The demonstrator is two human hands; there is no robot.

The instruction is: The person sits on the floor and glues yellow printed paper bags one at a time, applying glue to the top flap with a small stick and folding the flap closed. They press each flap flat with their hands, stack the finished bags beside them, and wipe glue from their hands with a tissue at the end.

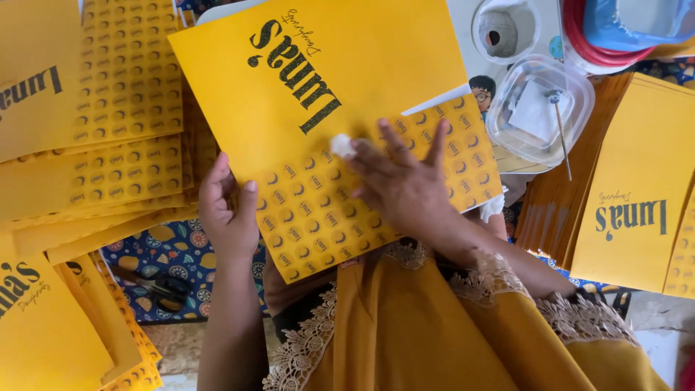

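A yellow printed paper sheet, half plain with dark lettering and half covered in small round marks, lies tilted in front of me. My left hand grips its left edge, thumb on top. My right hand lies flat on the patterned half, fingers spread, pressing a small white wad under its fingertips against the fold line between the two halves.
Stacks of the same yellow sheets lie at the left, lower left and right. A clear plastic container with a thin stick, a white round tub, and black scissors on a patterned blue cloth surround me.
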